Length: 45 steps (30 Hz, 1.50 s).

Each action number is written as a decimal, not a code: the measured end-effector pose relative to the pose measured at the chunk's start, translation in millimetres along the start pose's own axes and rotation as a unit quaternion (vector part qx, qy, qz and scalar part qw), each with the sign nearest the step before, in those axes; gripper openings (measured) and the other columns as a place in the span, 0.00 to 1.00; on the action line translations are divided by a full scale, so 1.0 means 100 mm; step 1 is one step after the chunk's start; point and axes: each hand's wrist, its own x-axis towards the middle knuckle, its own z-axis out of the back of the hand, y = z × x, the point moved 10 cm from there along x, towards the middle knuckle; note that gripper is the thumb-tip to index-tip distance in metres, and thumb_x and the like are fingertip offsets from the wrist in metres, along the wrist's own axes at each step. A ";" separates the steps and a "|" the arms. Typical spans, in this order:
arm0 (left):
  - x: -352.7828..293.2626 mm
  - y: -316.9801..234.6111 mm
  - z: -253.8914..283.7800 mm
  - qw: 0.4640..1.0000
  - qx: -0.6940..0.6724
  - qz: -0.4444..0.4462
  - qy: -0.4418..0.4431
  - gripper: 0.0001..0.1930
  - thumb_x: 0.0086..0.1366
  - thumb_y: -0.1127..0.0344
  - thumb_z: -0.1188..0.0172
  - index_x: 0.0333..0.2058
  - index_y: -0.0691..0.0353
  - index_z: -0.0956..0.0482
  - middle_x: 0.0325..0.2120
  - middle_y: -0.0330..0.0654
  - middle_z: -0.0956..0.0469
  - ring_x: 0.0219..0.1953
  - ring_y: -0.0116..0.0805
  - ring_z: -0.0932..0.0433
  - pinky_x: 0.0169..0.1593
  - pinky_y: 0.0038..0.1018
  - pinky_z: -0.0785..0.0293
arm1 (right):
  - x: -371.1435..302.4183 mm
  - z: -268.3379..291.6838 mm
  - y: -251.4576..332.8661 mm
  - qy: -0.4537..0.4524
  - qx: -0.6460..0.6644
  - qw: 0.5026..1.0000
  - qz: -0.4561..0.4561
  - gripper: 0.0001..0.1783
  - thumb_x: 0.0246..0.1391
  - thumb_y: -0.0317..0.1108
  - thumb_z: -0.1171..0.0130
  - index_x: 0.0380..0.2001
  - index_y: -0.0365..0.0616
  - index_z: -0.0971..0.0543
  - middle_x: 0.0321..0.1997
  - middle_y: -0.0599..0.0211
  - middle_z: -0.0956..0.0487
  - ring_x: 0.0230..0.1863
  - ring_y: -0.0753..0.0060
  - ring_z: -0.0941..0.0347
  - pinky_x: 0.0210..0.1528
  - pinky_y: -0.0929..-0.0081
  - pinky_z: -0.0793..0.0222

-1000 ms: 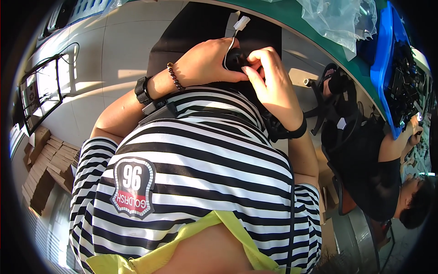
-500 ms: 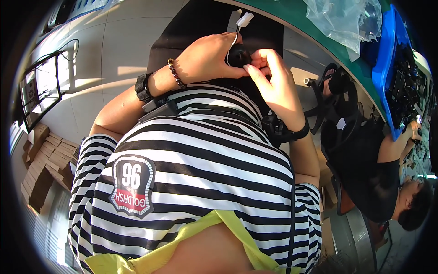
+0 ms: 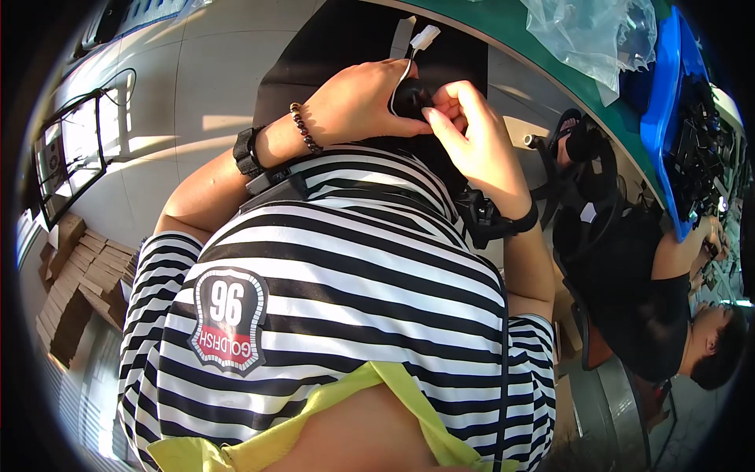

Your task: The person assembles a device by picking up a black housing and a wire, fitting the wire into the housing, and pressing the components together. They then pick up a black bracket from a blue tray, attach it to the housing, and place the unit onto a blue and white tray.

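Note:
A small black rounded part (image 3: pixel 410 97) rests in my left hand (image 3: pixel 363 101), whose fingers are closed around it. From it runs a thin cable, white and black, past the fingers to a white plug connector (image 3: pixel 425 37) that sticks up on the far side. My right hand (image 3: pixel 470 130) is closed in a pinch, thumb and index fingertips meeting at the part's right edge. Whether those fingertips also hold some smaller piece is hidden. Both hands are close together in front of my body, above a black surface (image 3: pixel 295 75).
A green table (image 3: pixel 487 22) curves along the far right, carrying a clear plastic bag (image 3: pixel 594 39) and a blue tray (image 3: pixel 668 118) of black parts. At the right a co-worker (image 3: pixel 629 291) sits at it. Flat cardboard stacks (image 3: pixel 82 287) and a black metal frame (image 3: pixel 102 134) stand at left.
My right hand has shifted slightly, its fingertips still at the black part's edge. The white connector has tipped a little to the right. My left hand keeps its hold.

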 end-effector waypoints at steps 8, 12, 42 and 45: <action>0.01 0.08 -0.10 0.998 -0.046 0.014 0.045 0.37 0.52 0.46 0.26 0.47 0.76 0.25 0.35 0.56 0.20 0.40 0.48 0.19 0.46 0.34 0.24 | -0.09 0.07 0.49 -0.063 -0.186 0.953 0.231 0.12 0.57 0.24 0.38 0.43 0.38 0.26 0.44 0.61 0.25 0.38 0.66 0.23 0.41 0.71 0.26; 0.01 0.06 -0.03 0.999 -0.043 -0.001 -0.007 0.27 0.51 0.54 0.24 0.41 0.69 0.23 0.29 0.50 0.20 0.32 0.41 0.20 0.39 0.31 0.25 | -0.06 0.08 0.44 -0.082 -0.170 0.961 0.204 0.10 0.57 0.24 0.38 0.42 0.38 0.26 0.42 0.61 0.25 0.37 0.65 0.23 0.41 0.72 0.26; 0.04 -0.03 -0.04 0.998 -0.039 0.010 0.037 0.29 0.52 0.50 0.26 0.41 0.69 0.24 0.30 0.51 0.20 0.35 0.48 0.20 0.40 0.35 0.26 | -0.04 0.14 0.46 -0.046 -0.172 0.964 0.198 0.10 0.58 0.26 0.38 0.41 0.37 0.26 0.37 0.64 0.23 0.35 0.71 0.22 0.39 0.75 0.26; 0.04 -0.01 -0.04 1.000 -0.012 0.002 0.017 0.29 0.52 0.49 0.26 0.41 0.68 0.24 0.30 0.51 0.21 0.34 0.48 0.20 0.40 0.35 0.26 | 0.00 0.13 0.27 -0.044 -0.104 0.988 0.109 0.11 0.57 0.25 0.37 0.41 0.37 0.26 0.38 0.64 0.23 0.36 0.70 0.23 0.39 0.75 0.27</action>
